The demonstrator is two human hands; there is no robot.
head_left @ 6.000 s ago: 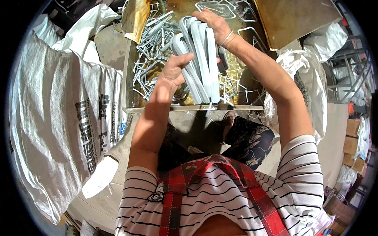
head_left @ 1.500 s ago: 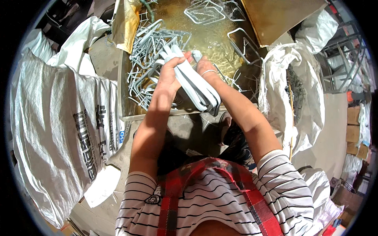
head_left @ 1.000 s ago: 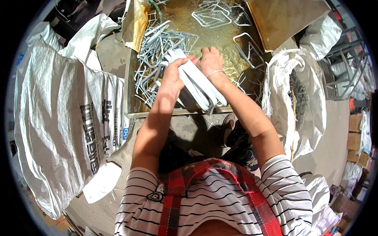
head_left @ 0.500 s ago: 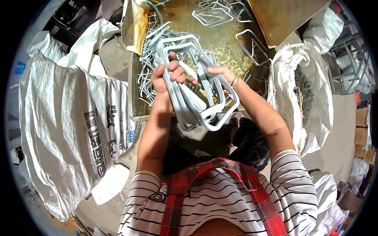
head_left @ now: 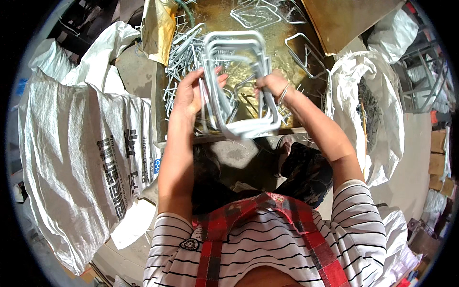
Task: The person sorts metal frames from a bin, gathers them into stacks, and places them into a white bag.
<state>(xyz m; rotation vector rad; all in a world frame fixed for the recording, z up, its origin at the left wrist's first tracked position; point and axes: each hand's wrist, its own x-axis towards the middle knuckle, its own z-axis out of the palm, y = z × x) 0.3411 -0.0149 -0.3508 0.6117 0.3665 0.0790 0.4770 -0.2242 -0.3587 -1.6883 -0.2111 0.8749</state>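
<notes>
A bundle of grey rectangular frames with rounded corners (head_left: 251, 128) is held upright over the worktable's front part, its edges slightly blurred. My left hand (head_left: 191, 93) grips its left side, with the fingers partly behind the bars. On the opposite side my right hand (head_left: 273, 86) is closed around the bars and wears a bracelet. Through the middle of the bundle I see the wet, yellowish tabletop and some thin bent rods. Behind my left hand lies a tangled heap of grey metal hooks (head_left: 184, 50).
Loose wire frames (head_left: 256, 14) lie at the table's far side, with another frame (head_left: 304, 55) at its right. A large white woven sack (head_left: 71, 158) stands left. To the right, an open white sack (head_left: 344, 86) holds dark metal pieces. A brown panel (head_left: 344, 21) rises at the back right.
The frames have turned from a slanted, fanned-out bundle into a more even, upright stack. My left hand has shifted left and its fingers have loosened somewhat; my right hand stays on the right side.
</notes>
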